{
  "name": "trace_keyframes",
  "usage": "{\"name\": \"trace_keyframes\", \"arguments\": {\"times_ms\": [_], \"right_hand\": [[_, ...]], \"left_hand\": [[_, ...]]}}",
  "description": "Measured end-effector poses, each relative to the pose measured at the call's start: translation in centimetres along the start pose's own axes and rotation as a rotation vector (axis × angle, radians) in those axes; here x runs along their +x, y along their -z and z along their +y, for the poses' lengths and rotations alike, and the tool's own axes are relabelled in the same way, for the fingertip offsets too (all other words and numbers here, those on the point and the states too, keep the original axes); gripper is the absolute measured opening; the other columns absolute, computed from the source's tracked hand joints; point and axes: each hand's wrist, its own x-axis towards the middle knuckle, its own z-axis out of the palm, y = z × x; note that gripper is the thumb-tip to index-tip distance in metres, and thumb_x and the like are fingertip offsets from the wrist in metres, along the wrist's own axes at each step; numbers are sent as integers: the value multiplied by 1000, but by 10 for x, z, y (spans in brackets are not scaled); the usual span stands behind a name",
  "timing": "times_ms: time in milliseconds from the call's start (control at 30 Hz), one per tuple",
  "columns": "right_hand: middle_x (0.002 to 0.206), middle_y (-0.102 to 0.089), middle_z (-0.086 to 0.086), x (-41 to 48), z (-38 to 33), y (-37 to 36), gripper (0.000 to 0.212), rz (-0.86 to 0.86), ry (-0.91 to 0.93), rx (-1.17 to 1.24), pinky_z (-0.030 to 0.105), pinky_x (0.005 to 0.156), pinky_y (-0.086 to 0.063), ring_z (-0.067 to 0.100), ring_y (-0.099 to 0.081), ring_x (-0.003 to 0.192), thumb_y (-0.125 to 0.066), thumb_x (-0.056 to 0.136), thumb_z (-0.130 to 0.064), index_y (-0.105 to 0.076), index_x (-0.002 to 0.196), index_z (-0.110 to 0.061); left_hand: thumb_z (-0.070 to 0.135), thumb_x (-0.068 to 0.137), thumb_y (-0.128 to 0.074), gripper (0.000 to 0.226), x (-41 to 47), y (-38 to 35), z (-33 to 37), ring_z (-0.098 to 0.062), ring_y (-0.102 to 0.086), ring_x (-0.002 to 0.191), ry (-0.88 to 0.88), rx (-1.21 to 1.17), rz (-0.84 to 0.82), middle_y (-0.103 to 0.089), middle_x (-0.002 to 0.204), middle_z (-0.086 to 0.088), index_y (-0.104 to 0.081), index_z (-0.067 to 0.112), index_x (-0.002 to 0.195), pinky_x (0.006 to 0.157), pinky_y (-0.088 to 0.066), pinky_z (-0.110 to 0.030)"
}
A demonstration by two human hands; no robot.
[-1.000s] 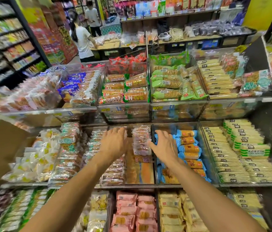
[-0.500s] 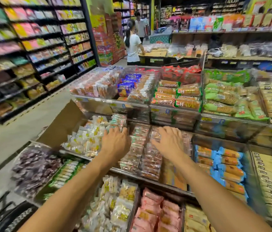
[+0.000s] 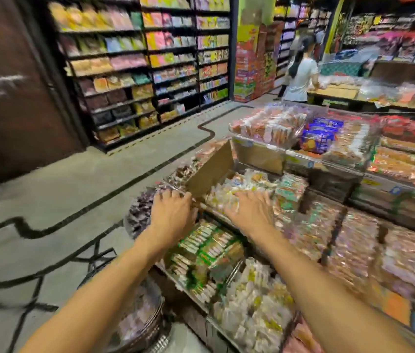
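Left hand (image 3: pixel 173 215): knuckles up, fingertips bent at the foot of the cardboard flap (image 3: pixel 210 171); I cannot tell whether I grip it or only rest there.
Right hand (image 3: pixel 252 212): fingers spread wide and flat on the pale packets (image 3: pixel 242 186), holding nothing.
Where they lie: in the middle-tier bin, at twelve o'clock from my right hand.
Doing it well: I judge the left should steady the flap while the right presses lightly and levels the packets, so none slide over the front edge.
Neighbours: dark-wrapped sweets (image 3: pixel 138 212) at nine o'clock, green-and-white packs (image 3: pixel 209 248) at six.
Hard to read: blur smears every label; my right fingertips merge with the wrappers.
Hidden: whatever sits behind the flap at eleven o'clock.
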Motion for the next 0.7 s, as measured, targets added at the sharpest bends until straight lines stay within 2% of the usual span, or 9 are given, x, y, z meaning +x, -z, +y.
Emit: {"name": "trace_keyframes", "arguments": {"times_ms": [100, 200, 333, 433, 700], "right_hand": [[135, -62, 8, 7, -62, -17, 61, -3, 87, -13, 46, 115, -29, 31, -50, 133, -48, 97, -67, -57, 138, -23], [129, -64, 9, 9, -122, -32, 59, -16, 187, -16, 47, 111, -35, 32, -54, 126, -49, 96, -67, -57, 134, -23], [134, -62, 10, 17, -190, -49, 63, -49, 308, -16, 47, 113, -34, 32, -53, 129, -47, 98, -68, -55, 140, -22], [136, -61, 11, 25, -234, -67, 61, -89, 390, -19, 49, 115, -34, 33, -51, 131, -46, 99, -65, -53, 140, -21], [132, -64, 9, 53, -333, -131, 59, -151, 571, -21, 47, 110, -38, 31, -55, 127, -51, 96, -65, -60, 137, -25]], "left_hand": [[58, 100, -44, 50, -16, -10, -59, -33, -59, 123, 69, 6, 8, -66, 130, -9, -58, 24, 135, 106, -43, -49], [57, 103, -39, 54, -37, -18, -111, -34, -54, 129, 155, -38, -18, -61, 136, -14, -51, 19, 139, 112, -39, -51], [51, 103, -42, 48, -61, -26, -171, -34, -55, 127, 261, -38, 2, -61, 133, -15, -52, 18, 136, 110, -41, -50], [51, 103, -44, 51, -77, -34, -210, -34, -54, 130, 347, -30, -6, -59, 136, -14, -52, 20, 143, 113, -40, -51], [51, 104, -44, 51, -88, -80, -290, -34, -52, 132, 546, -19, -116, -57, 140, -15, -48, 21, 145, 114, -38, -51]]}}
